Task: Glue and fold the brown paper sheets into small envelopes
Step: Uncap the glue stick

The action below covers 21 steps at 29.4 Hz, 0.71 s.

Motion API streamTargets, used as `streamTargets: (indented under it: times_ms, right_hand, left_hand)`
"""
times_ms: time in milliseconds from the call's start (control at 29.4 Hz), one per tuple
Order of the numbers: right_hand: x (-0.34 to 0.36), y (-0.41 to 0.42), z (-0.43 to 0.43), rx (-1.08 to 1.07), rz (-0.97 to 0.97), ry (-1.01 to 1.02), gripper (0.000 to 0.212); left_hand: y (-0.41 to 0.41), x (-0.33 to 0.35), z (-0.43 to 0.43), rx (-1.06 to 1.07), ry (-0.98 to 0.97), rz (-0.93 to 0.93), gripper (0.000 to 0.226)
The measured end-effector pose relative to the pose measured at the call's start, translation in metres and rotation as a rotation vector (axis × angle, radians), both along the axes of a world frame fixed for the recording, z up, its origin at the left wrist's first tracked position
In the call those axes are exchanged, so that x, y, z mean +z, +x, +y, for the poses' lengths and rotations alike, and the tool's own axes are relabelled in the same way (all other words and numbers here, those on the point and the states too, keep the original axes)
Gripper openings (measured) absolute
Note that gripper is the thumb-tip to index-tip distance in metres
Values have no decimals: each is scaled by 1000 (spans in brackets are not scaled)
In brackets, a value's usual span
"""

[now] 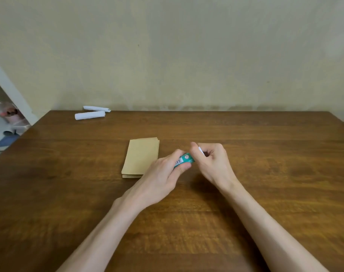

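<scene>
Your forearms reach over the desk, and both hands meet on a green glue stick. Your left hand curls round its barrel. Your right hand pinches a small white piece at its tip, likely the cap. You seem to be uncapping it. Next, pull the cap straight off and take the top sheet. Just beyond your left hand lies the stack of brown paper sheets, flat, neat and unfolded. Two white paper rolls sit at the far edge.
</scene>
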State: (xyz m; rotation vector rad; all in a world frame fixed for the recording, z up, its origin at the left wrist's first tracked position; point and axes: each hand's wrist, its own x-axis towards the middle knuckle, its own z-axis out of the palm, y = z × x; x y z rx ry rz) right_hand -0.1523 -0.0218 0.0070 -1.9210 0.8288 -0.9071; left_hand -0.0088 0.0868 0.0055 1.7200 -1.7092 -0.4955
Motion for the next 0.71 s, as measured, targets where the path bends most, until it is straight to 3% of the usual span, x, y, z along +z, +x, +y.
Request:
streamTargets:
  times_ms: [170,340,545,715]
  right_hand:
    - [1,-1,-3,70,-31,-71,55]
    - [4,1,-1,97,-96,-113,59]
    - [2,6,6,-38,-51,-36,55]
    - [3,9,6,-101,52,108,59]
  left_hand:
    - [10,6,0,-128,44,219,22]
    - [16,14,1,-212,138,440,33]
    - [3,11,2,13,15,-45,17]
    - [2,0,0,-4,-31,-145,19]
